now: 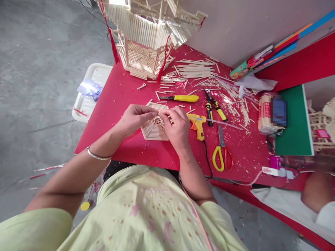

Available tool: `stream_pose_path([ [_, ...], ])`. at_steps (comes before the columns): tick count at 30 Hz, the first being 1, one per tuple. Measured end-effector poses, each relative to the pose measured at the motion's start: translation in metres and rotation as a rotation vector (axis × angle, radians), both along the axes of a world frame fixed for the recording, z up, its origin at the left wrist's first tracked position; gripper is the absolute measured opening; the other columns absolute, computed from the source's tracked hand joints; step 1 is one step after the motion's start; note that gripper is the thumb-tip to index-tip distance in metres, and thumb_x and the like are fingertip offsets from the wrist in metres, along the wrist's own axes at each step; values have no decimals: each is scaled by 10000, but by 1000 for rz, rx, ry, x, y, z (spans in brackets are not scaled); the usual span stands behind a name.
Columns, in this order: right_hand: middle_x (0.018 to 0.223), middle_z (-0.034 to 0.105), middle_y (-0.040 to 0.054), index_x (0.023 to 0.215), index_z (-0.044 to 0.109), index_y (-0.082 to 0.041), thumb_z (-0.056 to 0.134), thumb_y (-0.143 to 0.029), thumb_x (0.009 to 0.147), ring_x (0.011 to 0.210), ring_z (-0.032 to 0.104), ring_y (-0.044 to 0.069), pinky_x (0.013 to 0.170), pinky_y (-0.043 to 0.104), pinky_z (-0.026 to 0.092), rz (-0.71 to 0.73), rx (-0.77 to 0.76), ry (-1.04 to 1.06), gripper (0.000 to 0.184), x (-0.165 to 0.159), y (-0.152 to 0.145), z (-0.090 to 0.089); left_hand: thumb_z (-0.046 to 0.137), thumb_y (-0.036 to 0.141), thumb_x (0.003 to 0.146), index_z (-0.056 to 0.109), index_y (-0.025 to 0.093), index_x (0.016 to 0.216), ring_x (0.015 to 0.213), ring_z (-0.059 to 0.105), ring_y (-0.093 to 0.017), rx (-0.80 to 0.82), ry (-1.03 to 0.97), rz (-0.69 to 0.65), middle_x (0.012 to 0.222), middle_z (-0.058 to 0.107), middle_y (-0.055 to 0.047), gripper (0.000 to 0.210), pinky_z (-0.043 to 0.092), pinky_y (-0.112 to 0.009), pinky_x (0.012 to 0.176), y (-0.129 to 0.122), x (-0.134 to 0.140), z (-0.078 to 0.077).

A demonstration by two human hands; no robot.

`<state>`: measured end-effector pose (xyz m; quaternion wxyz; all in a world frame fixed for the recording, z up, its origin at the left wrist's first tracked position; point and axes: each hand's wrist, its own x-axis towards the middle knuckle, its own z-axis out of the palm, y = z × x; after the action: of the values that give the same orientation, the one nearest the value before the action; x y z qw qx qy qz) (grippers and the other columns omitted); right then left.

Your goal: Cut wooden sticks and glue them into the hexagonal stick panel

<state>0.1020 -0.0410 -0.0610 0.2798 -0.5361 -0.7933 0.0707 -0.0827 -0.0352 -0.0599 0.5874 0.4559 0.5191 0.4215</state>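
With our left hand (133, 119) and right hand (177, 128) pinched closed over the hexagonal stick panel (154, 132) beneath them, perhaps on something too hidden to make out, we do best pressing lightly, clear of the glue gun (199, 122) beside our right hand.

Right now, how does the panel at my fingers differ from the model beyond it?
The panel is small and flat; the model is larger, roofed and upright. Red tassels hang from the model, while none show on the panel. The left hand and right hand are at the panel; neither touches the model. Both are pale and stick-built.
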Motion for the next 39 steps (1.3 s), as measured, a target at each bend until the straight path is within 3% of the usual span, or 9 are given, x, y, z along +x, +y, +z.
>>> stream_pose_path([
  [7,1057,692,81,1065,708,-210,469,-331,1121,1041,602,217,881,320,458,89,31,-197,273,8,3,2,712,413,804,878,143,970,757,705,-213,138,255,-113,838,808,-85,358,535,-292,669,1,-1,-6],
  [12,1031,684,85,1043,712,-197,424,-193,1111,1024,556,240,748,334,410,168,40,-443,296,12,10,3,674,379,837,885,201,981,690,655,-185,215,704,83,709,757,-47,311,423,-279,621,4,-3,-5],
  [15,1032,682,91,1041,713,-192,407,-140,1100,1023,541,244,698,335,383,213,43,-538,316,8,12,2,689,380,838,883,237,972,677,648,-182,246,832,104,678,737,-31,277,391,-286,616,5,-5,-6],
  [25,1024,663,80,1015,712,-207,479,-148,1088,1033,540,235,685,319,353,200,10,-532,252,2,7,-1,702,326,819,865,253,946,751,702,-206,288,952,-49,789,788,-31,219,414,-290,636,1,-2,-10],
  [33,1047,684,82,1057,713,-206,453,-115,1083,1032,535,236,683,328,355,194,70,-535,278,8,5,-2,669,334,853,862,242,963,804,725,-241,315,983,-83,864,811,-64,240,399,-308,642,1,3,-15],
  [39,1038,684,86,1037,707,-200,469,-137,1085,1031,529,244,711,339,363,174,34,-514,251,8,4,-7,605,314,894,865,255,992,845,738,-247,358,996,-80,931,829,-67,284,369,-309,629,0,7,-16],
])
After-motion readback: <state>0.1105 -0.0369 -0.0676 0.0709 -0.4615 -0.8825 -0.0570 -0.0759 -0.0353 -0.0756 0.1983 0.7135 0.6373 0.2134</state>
